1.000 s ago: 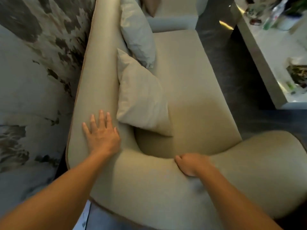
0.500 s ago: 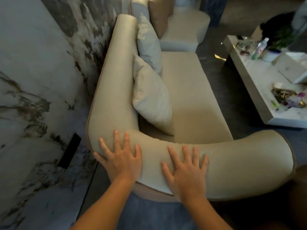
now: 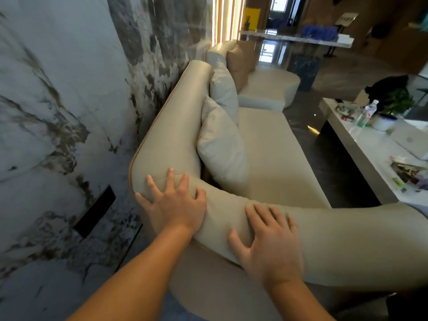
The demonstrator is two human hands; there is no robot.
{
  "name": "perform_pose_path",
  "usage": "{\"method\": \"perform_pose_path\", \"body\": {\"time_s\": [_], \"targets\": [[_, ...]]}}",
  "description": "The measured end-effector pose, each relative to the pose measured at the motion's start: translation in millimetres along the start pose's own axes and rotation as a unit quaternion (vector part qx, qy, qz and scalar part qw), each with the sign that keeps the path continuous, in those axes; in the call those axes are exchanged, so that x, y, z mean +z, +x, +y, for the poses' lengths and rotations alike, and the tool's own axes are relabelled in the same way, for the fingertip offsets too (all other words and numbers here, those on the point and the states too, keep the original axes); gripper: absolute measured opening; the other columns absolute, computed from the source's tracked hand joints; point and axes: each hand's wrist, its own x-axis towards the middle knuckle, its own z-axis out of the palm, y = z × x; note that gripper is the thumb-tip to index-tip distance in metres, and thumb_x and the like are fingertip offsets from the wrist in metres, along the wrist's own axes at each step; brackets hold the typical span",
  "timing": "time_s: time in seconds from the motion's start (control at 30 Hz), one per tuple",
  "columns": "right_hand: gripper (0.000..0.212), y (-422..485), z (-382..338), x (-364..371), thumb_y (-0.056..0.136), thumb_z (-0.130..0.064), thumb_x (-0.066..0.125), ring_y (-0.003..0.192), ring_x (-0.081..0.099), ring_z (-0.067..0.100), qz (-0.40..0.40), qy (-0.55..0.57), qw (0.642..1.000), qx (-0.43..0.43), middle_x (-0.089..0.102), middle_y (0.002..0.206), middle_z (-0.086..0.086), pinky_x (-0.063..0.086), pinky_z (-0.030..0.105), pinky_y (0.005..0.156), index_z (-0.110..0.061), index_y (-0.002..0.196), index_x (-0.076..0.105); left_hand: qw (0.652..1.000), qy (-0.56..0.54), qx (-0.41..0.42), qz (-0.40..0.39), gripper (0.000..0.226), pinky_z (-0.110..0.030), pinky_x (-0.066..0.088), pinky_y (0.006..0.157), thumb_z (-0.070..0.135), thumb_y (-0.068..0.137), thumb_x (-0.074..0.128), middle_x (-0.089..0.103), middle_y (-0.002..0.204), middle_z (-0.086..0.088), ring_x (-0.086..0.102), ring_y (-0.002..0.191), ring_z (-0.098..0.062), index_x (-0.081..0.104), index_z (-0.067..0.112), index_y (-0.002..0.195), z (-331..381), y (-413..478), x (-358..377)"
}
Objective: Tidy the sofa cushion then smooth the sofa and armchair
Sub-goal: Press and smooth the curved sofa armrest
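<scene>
Pressing down on the curved armrest [image 3: 347, 246] of the sofa [image 3: 278, 154], seen from the head view, the person stands at the sofa's near end; the left hand [image 3: 172, 202] lies flat with fingers spread at the corner where the armrest meets the backrest [image 3: 176, 126], gripping nothing; the right hand [image 3: 271, 242] lies flat beside it on the armrest's outer slope, fingers also spread and empty, its edges slightly blurred. Both palms appear placed to flatten the covering, open hands giving broad contact where a grip would bunch the fabric. The near cushion [image 3: 221, 147] leans upright against the backrest, its lower corner tucked into the angle of seat and armrest; a second cushion [image 3: 223, 91] stands just behind it, touching; a brown cushion [image 3: 240, 60] rests on the farther seat [image 3: 266, 89]. The sofa's long axis runs away from the person along the marbled wall [image 3: 69, 112], the backrest against that wall and the seat opening to the right, toward the low table [image 3: 361, 158]; the armrest runs across that axis, left to right. A bottle [image 3: 367, 112] and a potted plant [image 3: 391, 107] stand on the table, well apart from the sofa. The cushions look tidied; smoothing seems under way.
</scene>
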Motion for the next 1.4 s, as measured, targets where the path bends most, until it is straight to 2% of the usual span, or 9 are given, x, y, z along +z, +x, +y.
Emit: {"method": "perform_pose_path", "body": {"time_s": [0.17,0.47,0.67,1.0,1.1,1.23,1.33,1.4], "targets": [[0.071,2.9,5.2,4.9,0.065,-0.063,0.059,0.113,0.063,0.036,0.027,0.014,0.998,-0.054,0.07,0.124,0.005,0.046,0.061,0.096,-0.019,0.12,0.071,1.0,-0.004,0.001,-0.005,0.067,-0.069,0.0,0.113,0.063,0.082,0.02,0.024,0.162,0.009,0.0,0.147,-0.039,0.039,0.043,0.143,3.5,1.2,-4.1],[0.051,47.1,-8.3,17.2,0.061,-0.052,0.059,0.1,0.07,0.032,0.085,0.048,0.995,-0.012,0.076,0.109,0.0,0.051,0.058,0.09,-0.023,0.099,0.078,1.0,0.0,0.011,-0.023,0.068,-0.069,0.003,0.114,0.064,0.083,0.02,0.019,0.163,0.009,-0.002,0.147,-0.04,0.034,0.043,0.146,10.9,38.7,-4.3],[0.049,106.6,-21.5,38.3,0.067,-0.051,0.057,0.102,0.067,0.033,0.091,0.038,0.995,-0.01,0.075,0.111,0.001,0.049,0.057,0.091,-0.024,0.102,0.077,1.0,-0.015,0.023,-0.01,0.066,-0.068,0.003,0.114,0.063,0.083,0.023,0.022,0.162,0.009,-0.001,0.147,-0.039,0.037,0.043,0.144,16.3,106.8,9.2],[0.054,222.7,-44.8,62.3,0.072,-0.059,0.047,0.118,0.059,0.027,0.037,0.023,0.999,0.015,0.073,0.119,-0.008,0.041,0.053,0.103,-0.031,0.109,0.075,0.998,-0.042,0.036,0.0,0.061,-0.065,0.002,0.116,0.061,0.084,0.03,0.026,0.161,0.012,0.002,0.147,-0.035,0.043,0.044,0.141,33.6,229.8,30.8],[0.052,250.8,-50.7,70.5,0.074,-0.058,0.045,0.117,0.06,0.028,0.029,0.012,0.999,0.026,0.073,0.118,-0.007,0.041,0.053,0.102,-0.031,0.108,0.074,0.998,-0.046,0.042,0.006,0.06,-0.064,0.002,0.116,0.062,0.084,0.032,0.027,0.16,0.013,0.002,0.148,-0.034,0.043,0.045,0.14,38.7,260.2,38.3],[0.041,267.1,-55.4,79.8,0.073,-0.054,0.05,0.108,0.061,0.028,0.028,0.0,0.999,0.032,0.071,0.11,-0.006,0.042,0.051,0.098,-0.031,0.101,0.069,0.998,-0.042,0.05,0.011,0.064,-0.064,0.002,0.116,0.064,0.08,0.028,0.03,0.159,0.013,0.004,0.147,-0.034,0.046,0.046,0.139,38.2,279.4,44.7],[0.049,266.7,-55.8,79.6,0.071,-0.056,0.049,0.11,0.059,0.03,0.021,0.003,0.999,0.041,0.068,0.118,-0.004,0.04,0.052,0.099,-0.03,0.109,0.067,0.998,-0.024,0.054,-0.006,0.064,-0.066,0.0,0.115,0.064,0.081,0.026,0.026,0.16,0.014,0.001,0.147,-0.035,0.042,0.047,0.14,36.2,278.2,42.8],[0.061,267.0,-54.4,77.8,0.073,-0.061,0.04,0.124,0.051,0.028,-0.012,-0.004,0.998,0.053,0.06,0.134,-0.004,0.032,0.052,0.107,-0.033,0.125,0.058,0.996,-0.006,0.081,-0.025,0.056,-0.068,-0.003,0.113,0.059,0.087,0.025,0.027,0.16,0.014,0.001,0.148,-0.038,0.043,0.046,0.139,42.2,277.0,37.8]]}}
